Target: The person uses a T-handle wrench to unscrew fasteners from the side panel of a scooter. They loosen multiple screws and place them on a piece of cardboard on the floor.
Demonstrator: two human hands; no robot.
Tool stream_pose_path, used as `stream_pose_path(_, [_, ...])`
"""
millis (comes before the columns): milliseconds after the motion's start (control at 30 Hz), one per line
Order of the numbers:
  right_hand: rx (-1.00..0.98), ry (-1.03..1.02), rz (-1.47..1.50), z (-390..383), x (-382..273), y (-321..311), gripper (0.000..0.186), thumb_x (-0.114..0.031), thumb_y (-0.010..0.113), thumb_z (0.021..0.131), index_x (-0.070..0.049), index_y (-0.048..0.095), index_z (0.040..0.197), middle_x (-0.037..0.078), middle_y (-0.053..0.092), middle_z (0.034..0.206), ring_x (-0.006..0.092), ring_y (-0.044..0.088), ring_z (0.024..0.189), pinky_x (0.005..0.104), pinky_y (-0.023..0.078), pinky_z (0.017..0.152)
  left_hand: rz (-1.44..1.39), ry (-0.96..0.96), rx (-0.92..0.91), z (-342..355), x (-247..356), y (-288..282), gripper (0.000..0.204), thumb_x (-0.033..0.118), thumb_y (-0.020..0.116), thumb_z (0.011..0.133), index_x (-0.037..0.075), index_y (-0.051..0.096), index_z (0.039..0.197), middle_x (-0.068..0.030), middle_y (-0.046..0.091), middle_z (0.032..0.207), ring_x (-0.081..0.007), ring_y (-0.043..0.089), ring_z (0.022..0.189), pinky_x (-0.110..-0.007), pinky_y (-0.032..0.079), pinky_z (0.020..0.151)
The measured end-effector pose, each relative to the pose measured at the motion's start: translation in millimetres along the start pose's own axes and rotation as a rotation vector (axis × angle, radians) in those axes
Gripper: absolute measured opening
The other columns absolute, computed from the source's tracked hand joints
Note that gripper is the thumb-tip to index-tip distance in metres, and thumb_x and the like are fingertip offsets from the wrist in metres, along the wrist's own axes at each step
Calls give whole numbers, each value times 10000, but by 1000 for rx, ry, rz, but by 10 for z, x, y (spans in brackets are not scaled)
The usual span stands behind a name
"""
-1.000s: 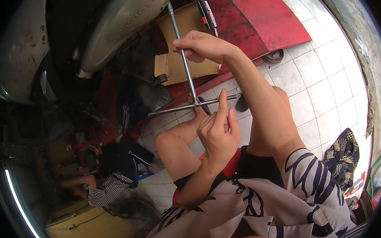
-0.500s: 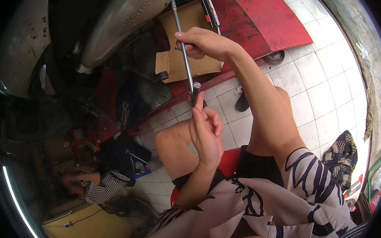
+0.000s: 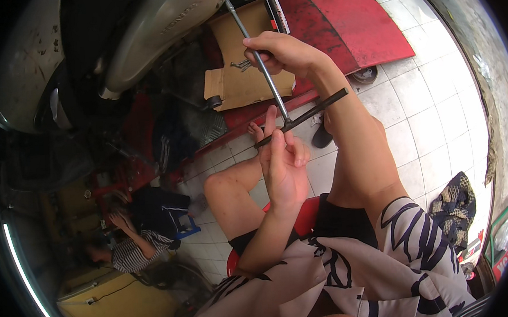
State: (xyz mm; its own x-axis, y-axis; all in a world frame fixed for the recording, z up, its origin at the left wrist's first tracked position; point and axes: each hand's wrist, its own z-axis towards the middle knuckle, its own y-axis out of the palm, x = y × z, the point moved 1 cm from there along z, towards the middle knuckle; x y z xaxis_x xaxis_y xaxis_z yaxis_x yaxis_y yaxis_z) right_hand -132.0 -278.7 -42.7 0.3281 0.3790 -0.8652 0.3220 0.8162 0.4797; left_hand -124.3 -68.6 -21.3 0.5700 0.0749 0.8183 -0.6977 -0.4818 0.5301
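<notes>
A T-handle wrench (image 3: 272,89) with a bright steel shaft and a dark crossbar slants between my hands. Its far end meets the lower edge of a pale motorcycle body panel (image 3: 165,33); the fastener there, if any, is hidden. My right hand (image 3: 282,49) is closed loosely round the upper shaft. At the near end, my left hand (image 3: 287,174) has its thumb and fingers about the crossbar's left arm, close to the joint. The other arm of the crossbar points up and right, across my right forearm.
Cardboard (image 3: 244,92) lies on the red platform (image 3: 368,29), bearing small metal parts (image 3: 241,65), a black round piece (image 3: 213,102) and a dark box (image 3: 277,16). A person in a striped shirt (image 3: 137,250) sits at lower left. A checked cloth (image 3: 455,210) lies on the tiles at right.
The crossbar has swung round from end-on to stretching sideways, and the shaft's near end has shifted right. My left hand moved slightly right with it. The other person's arms moved.
</notes>
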Motion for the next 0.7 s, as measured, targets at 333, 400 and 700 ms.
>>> stream_pose_path(333, [-31,-3,6,-24,-63,2,462,-377,379,1005,-142,370,607,-88,223,536,58,168,466,247,144,441,997,840,-102,235,372,115,530,182,591,929,-84,422,1355,-32,390,837,-134,393,733,-245,357,642])
stream_pose_path(400, [-48,9,13,-22,-61,15,454,-361,382,1006,-143,365,607,-87,225,535,58,168,465,248,142,441,1025,871,-91,218,398,140,517,172,592,928,-88,432,1346,-36,390,821,-139,397,724,-247,365,626])
stream_pose_path(700, [-206,84,-11,-52,-24,-40,488,-379,499,987,-154,340,585,-100,218,544,47,175,476,237,131,438,1173,1178,28,215,292,41,410,-56,597,776,-28,630,1183,-39,389,801,-167,412,696,-266,358,555])
